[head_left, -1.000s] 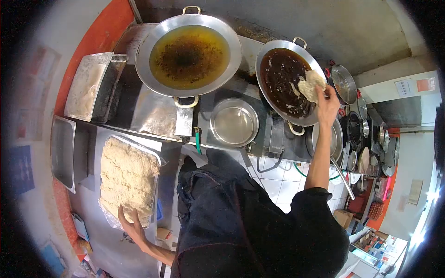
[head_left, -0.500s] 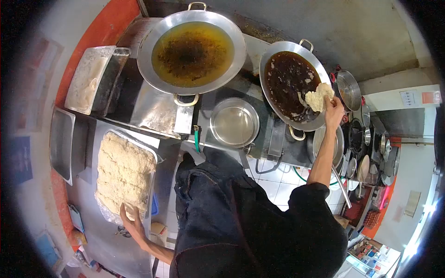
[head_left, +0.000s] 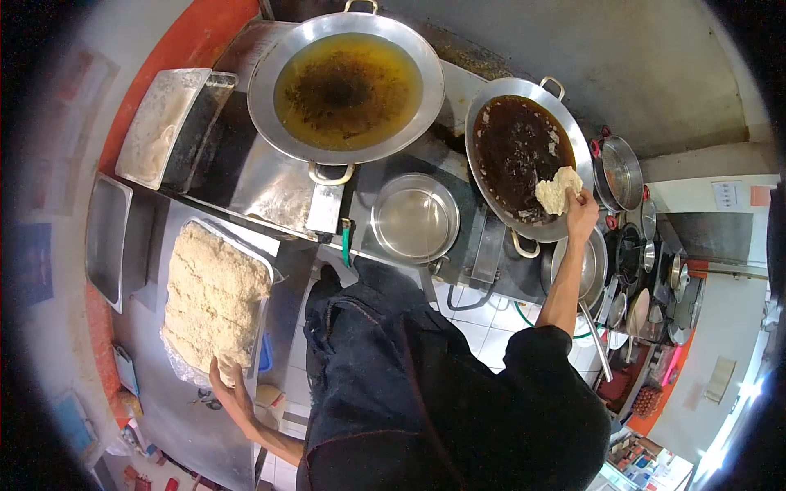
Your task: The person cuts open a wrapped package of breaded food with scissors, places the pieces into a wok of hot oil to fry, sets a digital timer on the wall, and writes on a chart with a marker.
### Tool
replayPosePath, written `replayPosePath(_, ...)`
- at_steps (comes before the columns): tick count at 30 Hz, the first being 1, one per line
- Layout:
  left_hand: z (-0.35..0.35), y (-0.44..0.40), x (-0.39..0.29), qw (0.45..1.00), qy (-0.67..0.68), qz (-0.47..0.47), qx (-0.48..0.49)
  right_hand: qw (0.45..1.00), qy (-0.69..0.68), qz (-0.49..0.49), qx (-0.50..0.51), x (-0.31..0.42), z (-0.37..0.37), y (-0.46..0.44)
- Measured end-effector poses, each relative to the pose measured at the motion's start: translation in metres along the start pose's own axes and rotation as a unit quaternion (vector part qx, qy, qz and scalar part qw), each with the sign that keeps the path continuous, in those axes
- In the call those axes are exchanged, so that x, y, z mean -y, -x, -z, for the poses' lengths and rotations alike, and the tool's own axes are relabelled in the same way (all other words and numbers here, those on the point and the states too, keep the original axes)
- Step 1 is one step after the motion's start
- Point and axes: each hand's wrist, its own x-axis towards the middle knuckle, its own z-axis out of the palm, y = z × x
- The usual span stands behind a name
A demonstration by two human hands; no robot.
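Observation:
My right hand [head_left: 581,214] pinches a pale breadcrumb-coated cutlet [head_left: 558,191] by its edge, over the near right side of a wide metal pan [head_left: 483,184] of dark oil [head_left: 520,139]. Pale bits float in that oil. At the lower left, my left hand [head_left: 235,394] is at the near end of a metal tray [head_left: 266,299] heaped with crumb-coated cutlets [head_left: 217,286]. Its thumb and fingers close around the end of one breaded cutlet [head_left: 233,373], which stays against the others.
A larger pan [head_left: 262,98] of yellowish oil with dark sediment sits on the stove at the upper left. Between the pans and me stands a round metal pot [head_left: 414,218]. A long-handled pan [head_left: 591,262] lies under my right forearm. Deep metal containers [head_left: 160,127] line the left wall.
My right hand has shifted slightly left and down, with the cutlet now lower beside the oil's near edge. My left hand stays at the tray's near end. The view has tilted slightly.

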Motion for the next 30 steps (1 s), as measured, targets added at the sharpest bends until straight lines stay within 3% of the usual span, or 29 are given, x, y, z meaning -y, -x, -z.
replayPosePath(2, -0.003, 0.002, 0.003, 1.0, 0.007, 0.009, -0.004, 1.0, 0.008, 0.004, 0.003, -0.015, -0.009, -0.003)
replayPosePath(4, -0.004, 0.001, 0.003, 1.0, 0.0, 0.011, 0.0, 0.997, 0.025, 0.025, -0.065, -0.026, -0.021, -0.006)
replayPosePath(8, -0.005, 0.004, -0.005, 1.0, -0.018, -0.005, -0.004, 0.999, 0.025, 0.0, -0.041, -0.043, -0.035, -0.019)
replayPosePath(10, -0.006, 0.001, -0.001, 1.0, -0.017, -0.005, 0.0, 0.994, 0.046, -0.061, 0.077, -0.06, -0.043, -0.035)
replayPosePath(14, -0.008, -0.001, -0.008, 1.0, -0.011, 0.008, 0.0, 0.989, 0.089, -0.048, 0.108, -0.111, -0.067, -0.064)
replayPosePath(16, -0.007, 0.0, -0.014, 1.0, -0.004, 0.007, -0.005, 0.994, 0.101, -0.036, -0.001, -0.112, -0.069, -0.068)
replayPosePath(17, -0.006, 0.0, -0.015, 1.0, 0.002, 0.001, -0.007, 0.995, 0.1, -0.03, 0.003, -0.108, -0.067, -0.069)
replayPosePath(22, -0.001, 0.004, -0.014, 0.999, -0.032, 0.024, -0.029, 0.997, -0.04, 0.06, -0.039, -0.013, -0.013, -0.066)
replayPosePath(24, 0.002, 0.003, -0.008, 0.995, -0.082, 0.03, -0.041, 0.982, -0.055, 0.164, -0.074, 0.039, 0.002, -0.054)
replayPosePath(28, 0.013, 0.001, -0.025, 0.996, -0.016, 0.064, -0.067, 0.965, -0.172, 0.197, -0.004, 0.203, 0.029, 0.031)
replayPosePath(30, 0.014, -0.006, 0.005, 0.993, -0.079, -0.004, -0.089, 0.942, -0.253, 0.21, 0.061, 0.274, 0.028, 0.088)
